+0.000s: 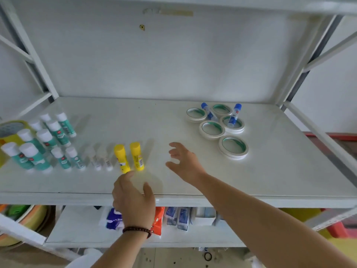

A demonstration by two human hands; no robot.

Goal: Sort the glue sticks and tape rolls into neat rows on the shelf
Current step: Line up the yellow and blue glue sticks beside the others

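1. Shelf (193, 182): a white board that carries all the task's things; its front edge runs across the lower middle of the view.
2. Green glue sticks (46, 140): upright, in loose rows by the shelf's left edge.
3. Clear glue sticks (101, 158): two, upright, just right of the green ones; blurred.
4. Yellow glue sticks (129, 157): two, upright, side by side, near the middle of the front edge, closing the front row.
5. Left hand (133, 198): over the front edge, empty, fingers spread moderately, one fingertip just beside the base of the left yellow stick.
6. Right hand (183, 161): empty, fingers spread wide, hovering over bare shelf to the right of the yellow sticks.
7. Tape rolls (212, 129): five, lying flat in a loose cluster toward the back right corner.
8. Blue glue sticks (233, 116): two among the rolls; one leans inside a roll, the other lies tilted between two rolls, long axes running roughly front to back.
9. Relation for the next move: the unsorted cluster lies behind and to the right of the right hand, which is the nearer one; the blue sticks probably come next.
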